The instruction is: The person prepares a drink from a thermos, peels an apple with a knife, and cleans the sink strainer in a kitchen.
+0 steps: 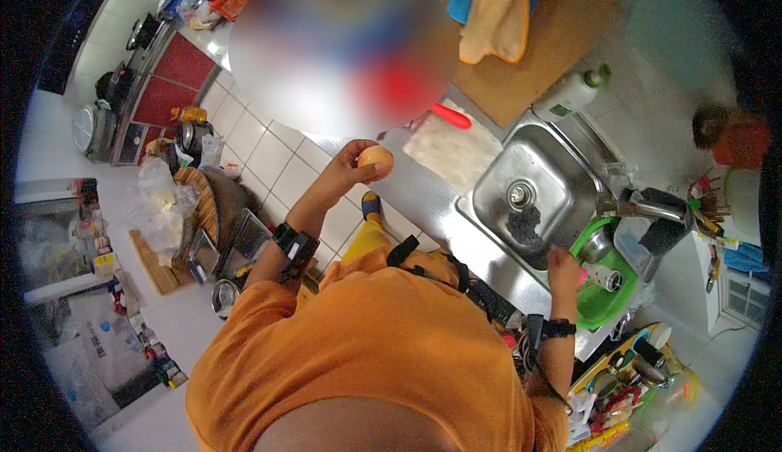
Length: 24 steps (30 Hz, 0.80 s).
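My left hand (346, 174) grips a round, pale orange-yellow fruit (376, 156), perhaps an apple or peach, above the tiled floor beside the counter edge. My right hand (562, 267) is at the near right corner of the steel sink (489, 198), its fingers curled and blurred. Close beside it a pink object (583, 276) shows, partly hidden; whether the fingers hold it I cannot tell. A green plastic basin (589, 314) stands right of that hand, with a metal bowl (602, 243) and a pale cylindrical container (605, 277) in it. Dark matter (524, 227) lies near the sink drain.
A white cloth (452, 149) lies left of the sink, with a red handle (452, 116) at its far edge. Beyond are a brown board (537, 55), towels (495, 12) and a pump bottle (568, 94). The faucet (654, 209) reaches over the sink. A blurred patch hides the far counter.
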{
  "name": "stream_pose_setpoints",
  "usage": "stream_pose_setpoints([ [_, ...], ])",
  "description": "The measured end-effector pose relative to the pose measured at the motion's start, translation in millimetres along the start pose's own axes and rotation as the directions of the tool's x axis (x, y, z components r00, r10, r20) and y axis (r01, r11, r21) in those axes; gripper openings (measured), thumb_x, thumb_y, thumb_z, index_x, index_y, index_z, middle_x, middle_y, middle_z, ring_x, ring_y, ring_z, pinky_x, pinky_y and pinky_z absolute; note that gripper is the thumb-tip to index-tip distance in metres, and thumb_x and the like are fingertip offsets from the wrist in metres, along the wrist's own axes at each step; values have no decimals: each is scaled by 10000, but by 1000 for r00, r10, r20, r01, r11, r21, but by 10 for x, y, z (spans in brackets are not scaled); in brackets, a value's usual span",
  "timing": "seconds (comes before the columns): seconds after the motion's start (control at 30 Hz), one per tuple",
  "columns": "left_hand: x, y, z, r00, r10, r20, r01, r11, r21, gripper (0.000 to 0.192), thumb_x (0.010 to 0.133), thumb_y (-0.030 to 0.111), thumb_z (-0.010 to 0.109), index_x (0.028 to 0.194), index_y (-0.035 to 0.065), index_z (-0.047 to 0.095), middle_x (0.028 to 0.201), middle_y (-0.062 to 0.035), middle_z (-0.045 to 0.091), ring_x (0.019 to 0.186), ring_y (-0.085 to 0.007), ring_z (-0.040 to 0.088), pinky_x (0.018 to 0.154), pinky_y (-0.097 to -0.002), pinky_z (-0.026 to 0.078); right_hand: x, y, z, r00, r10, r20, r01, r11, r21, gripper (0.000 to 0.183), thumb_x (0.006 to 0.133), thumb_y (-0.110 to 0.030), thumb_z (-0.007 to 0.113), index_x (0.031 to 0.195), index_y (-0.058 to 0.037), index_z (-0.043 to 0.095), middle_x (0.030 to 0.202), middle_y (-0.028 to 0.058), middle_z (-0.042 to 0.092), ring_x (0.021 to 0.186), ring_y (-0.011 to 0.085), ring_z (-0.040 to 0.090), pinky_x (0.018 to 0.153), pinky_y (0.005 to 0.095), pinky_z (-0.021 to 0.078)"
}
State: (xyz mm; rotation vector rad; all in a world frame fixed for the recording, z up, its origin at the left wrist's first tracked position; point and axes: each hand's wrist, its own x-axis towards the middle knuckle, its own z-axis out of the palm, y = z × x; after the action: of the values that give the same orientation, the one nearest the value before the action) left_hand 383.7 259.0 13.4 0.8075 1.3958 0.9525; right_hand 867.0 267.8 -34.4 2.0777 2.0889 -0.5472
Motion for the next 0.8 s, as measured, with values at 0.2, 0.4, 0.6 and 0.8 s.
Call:
stream_pose_setpoints([
  [0.2, 162, -181, -951, 999, -13, -33, 11, 999, -44, 559, 741, 301, 700, 1159, 33, 444, 1017, -62, 546, 876, -123, 545, 693, -229, 467, 468, -2049, 158, 900, -435, -29, 432, 879, 202, 358, 836, -274, 505, 1165, -134, 535, 857, 217, 611, 771, 381, 593, 665, 451, 471],
  [0.4, -57, -34, -1747, 991, -37, -131, 33, 999, -30, 589, 729, 336, 703, 1157, 23, 445, 997, -57, 546, 875, -118, 532, 689, -225, 453, 1157, -3332, 704, 882, -434, 183, 450, 891, -55, 531, 837, -253, 472, 1340, -154, 334, 845, 214, 627, 759, 351, 617, 672, 458, 482],
  [0.6, -268, -171, -2436, 979, -58, -198, 62, 998, 12, 599, 720, 358, 687, 1179, 53, 451, 1018, -66, 549, 873, -135, 539, 710, -260, 461, 1429, -3662, 995, 947, -280, 155, 304, 939, -163, 397, 852, -260, 435, 1206, -79, 448, 813, 187, 638, 760, 353, 625, 669, 461, 488],
  [0.8, -312, -286, -2641, 963, -67, -260, 58, 997, -41, 595, 727, 370, 683, 1179, 60, 451, 1003, -65, 562, 880, -136, 546, 707, -256, 462, 1268, -3741, 1026, 952, -298, 67, 305, 937, -168, 315, 849, -298, 434, 1065, -100, 549, 848, 155, 641, 754, 297, 634, 630, 432, 505],
])
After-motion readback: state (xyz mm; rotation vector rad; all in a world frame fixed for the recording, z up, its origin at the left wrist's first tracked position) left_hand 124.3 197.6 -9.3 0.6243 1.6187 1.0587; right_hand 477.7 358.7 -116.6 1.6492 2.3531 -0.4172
